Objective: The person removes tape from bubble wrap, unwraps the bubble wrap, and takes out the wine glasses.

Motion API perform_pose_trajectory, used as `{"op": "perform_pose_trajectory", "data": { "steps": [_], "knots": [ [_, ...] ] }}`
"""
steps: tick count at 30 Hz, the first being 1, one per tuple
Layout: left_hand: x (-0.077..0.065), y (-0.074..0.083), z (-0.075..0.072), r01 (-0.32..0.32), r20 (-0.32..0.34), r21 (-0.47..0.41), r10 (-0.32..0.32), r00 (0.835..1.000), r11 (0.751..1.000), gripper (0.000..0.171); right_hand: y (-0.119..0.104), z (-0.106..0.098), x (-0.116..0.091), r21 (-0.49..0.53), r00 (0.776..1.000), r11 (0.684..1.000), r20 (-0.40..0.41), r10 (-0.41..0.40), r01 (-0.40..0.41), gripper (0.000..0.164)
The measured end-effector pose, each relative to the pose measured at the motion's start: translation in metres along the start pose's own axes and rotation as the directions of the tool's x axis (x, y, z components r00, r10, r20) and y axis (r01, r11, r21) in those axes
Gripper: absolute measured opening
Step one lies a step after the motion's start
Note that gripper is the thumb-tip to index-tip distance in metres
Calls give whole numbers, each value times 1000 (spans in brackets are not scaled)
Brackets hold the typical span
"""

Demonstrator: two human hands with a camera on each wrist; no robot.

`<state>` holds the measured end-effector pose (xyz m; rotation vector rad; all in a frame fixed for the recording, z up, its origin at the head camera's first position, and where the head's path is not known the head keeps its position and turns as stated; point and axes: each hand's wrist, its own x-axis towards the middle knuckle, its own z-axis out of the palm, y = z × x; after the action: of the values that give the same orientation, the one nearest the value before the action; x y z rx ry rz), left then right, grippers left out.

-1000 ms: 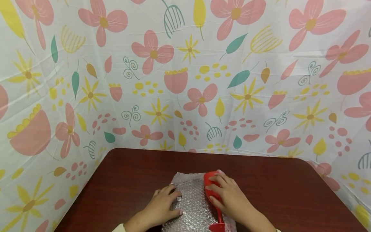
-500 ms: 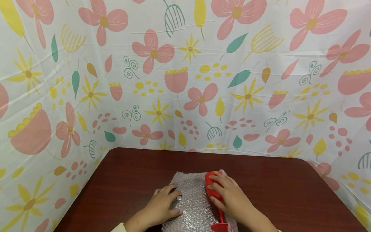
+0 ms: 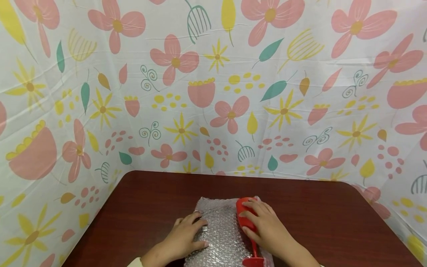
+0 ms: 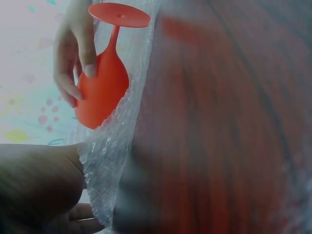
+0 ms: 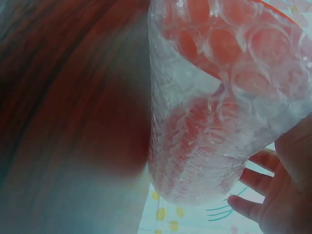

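Note:
A red goblet (image 3: 247, 218) lies on its side along the right part of a sheet of bubble wrap (image 3: 220, 237), its round foot toward the person. My right hand (image 3: 268, 226) holds the goblet, with curved fingers over its bowl and the thumb at its side. In the left wrist view, the goblet (image 4: 105, 87) shows its stem and foot above the bowl. My left hand (image 3: 185, 237) rests on the wrap's left edge, thumb and fingers spread apart. In the right wrist view, the goblet shows red through the bubble wrap (image 5: 195, 151), with the right hand (image 5: 287, 185) beside it.
The dark red-brown table (image 3: 160, 193) has rounded far corners. A white cloth (image 3: 213, 141) printed with flowers and leaves hangs close behind it and along the left side. A small white piece (image 3: 205, 228) shows by the left fingertips.
Almost nothing differs. The right hand and the goblet have shifted very slightly right; the left hand stays on the wrap's edge.

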<state>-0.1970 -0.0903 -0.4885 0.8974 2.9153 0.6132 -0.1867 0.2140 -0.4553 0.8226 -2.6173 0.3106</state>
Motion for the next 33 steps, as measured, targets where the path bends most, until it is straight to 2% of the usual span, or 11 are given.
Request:
{"op": "perform_pose_trajectory", "data": {
  "steps": [4, 10, 14, 19, 26, 33],
  "knots": [
    [-1, -1, -1, 2, -2, -5, -2, 1000, 1000, 59, 0, 1, 0, 10, 1000, 1000, 3, -3, 3, 34],
    [-2, -4, -3, 4, -3, -3, -4, 1000, 1000, 62, 1, 3, 0, 17, 998, 999, -46, -40, 41, 37],
    [-4, -7, -4, -3, -13, -7, 2, 1000, 1000, 63, -1, 3, 0, 26, 999, 999, -42, -30, 31, 39],
    [-7, -13, -7, 23, 25, -39, -22, 999, 999, 64, -4, 4, 0, 12, 1000, 1000, -28, -11, 12, 39],
    [-10, -19, -10, 59, 69, -65, -55, 996, 996, 70, -6, 5, 0, 55, 1000, 998, 11, 11, -12, 40],
    [-11, -20, -10, 80, 68, -40, -78, 995, 996, 80, -4, 5, -1, 35, 999, 998, -10, -44, 44, 37]
  ]
}}
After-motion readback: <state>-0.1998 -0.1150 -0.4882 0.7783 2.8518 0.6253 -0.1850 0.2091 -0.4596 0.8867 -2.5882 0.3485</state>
